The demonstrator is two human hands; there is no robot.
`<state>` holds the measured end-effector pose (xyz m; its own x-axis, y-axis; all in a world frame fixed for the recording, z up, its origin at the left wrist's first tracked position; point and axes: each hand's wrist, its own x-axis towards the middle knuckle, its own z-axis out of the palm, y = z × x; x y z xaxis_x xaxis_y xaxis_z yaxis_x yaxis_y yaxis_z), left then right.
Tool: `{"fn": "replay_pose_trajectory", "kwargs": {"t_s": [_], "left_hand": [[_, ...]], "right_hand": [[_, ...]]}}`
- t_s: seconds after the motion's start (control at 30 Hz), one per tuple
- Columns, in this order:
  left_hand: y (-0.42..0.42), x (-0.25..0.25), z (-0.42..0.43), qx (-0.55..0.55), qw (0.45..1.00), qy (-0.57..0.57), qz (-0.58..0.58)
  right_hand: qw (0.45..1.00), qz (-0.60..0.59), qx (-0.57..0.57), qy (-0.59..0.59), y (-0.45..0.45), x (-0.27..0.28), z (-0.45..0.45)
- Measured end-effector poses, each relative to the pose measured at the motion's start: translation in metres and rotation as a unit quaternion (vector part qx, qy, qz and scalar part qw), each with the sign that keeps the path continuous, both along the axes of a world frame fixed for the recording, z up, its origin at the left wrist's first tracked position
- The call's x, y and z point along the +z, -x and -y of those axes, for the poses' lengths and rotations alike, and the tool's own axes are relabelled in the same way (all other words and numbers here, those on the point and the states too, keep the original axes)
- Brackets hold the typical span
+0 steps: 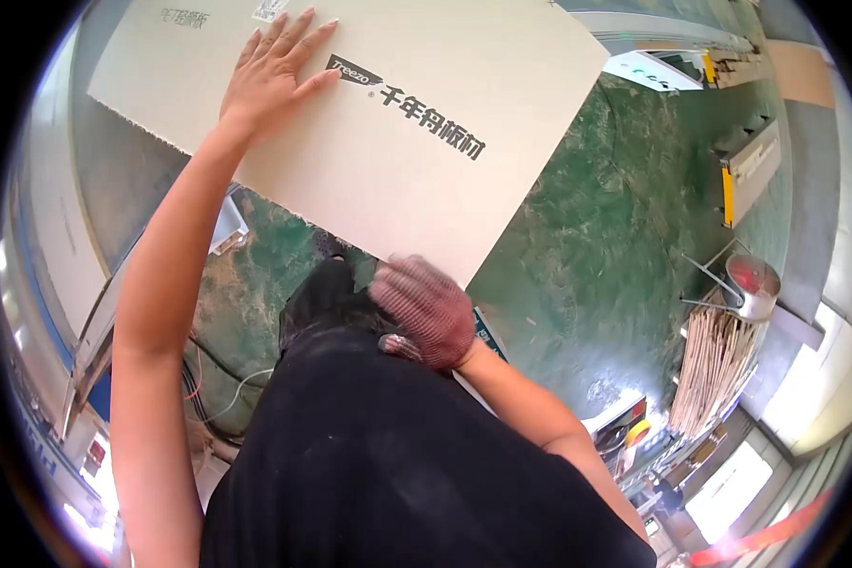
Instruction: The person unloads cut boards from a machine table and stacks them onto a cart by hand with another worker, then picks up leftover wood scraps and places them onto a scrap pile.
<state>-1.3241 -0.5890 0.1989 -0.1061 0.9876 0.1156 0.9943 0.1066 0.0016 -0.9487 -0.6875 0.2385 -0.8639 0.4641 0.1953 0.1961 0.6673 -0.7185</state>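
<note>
A large pale board (398,180) with dark printed lettering spans the top of the head view, its near edge rough. My bare left hand (279,71) lies flat on the board, fingers spread, beside the dark logo. At the board's near corner is my right hand (421,308), in a reddish knitted glove, slightly blurred. Its fingers are at the board's near edge, close to my dark clothing. Whether they grip the edge cannot be made out.
Below the board is a green, dusty floor (577,218). A bundle of thin wooden strips (715,369) and a round-seated stool (753,284) stand at the right. Cables (204,407) lie at the lower left. A yellow-edged panel (753,175) is at the upper right.
</note>
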Motion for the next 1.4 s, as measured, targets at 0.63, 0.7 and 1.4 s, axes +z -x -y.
{"fn": "replay_pose_trajectory", "kwargs": {"t_s": [0.63,0.7,1.4], "left_hand": [[0.107,0.020,-0.014,-0.180,0.871,0.117,0.442],[0.145,0.016,-0.009,-0.187,0.960,0.027,0.206],[0.153,-0.009,0.014,-0.067,0.997,0.050,-0.005]], "right_hand": [[0.952,0.206,-0.158,-0.160,0.360,-0.024,0.007],[0.957,0.160,-0.165,-0.178,0.359,-0.041,0.002],[0.709,0.077,-0.654,0.252,-0.012,-0.047,-0.042]]}}
